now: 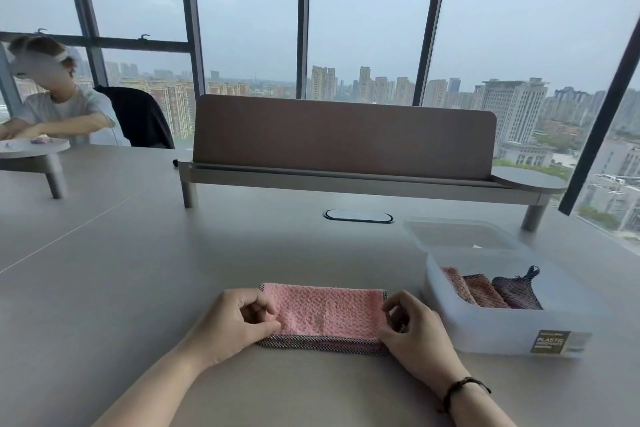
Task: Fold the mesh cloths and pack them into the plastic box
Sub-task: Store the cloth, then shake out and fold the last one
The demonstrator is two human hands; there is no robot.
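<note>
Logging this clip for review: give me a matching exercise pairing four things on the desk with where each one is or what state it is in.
Things:
1. pink cloth
2. box
3. lid
4. left hand

Places or states:
A. lies behind the box, off it
B. holds three folded cloths
C. pinches the cloth's left end
D. folded into a strip, flat between the hands

Pairs: 1-D, 2-B, 3-A, 4-C
</note>
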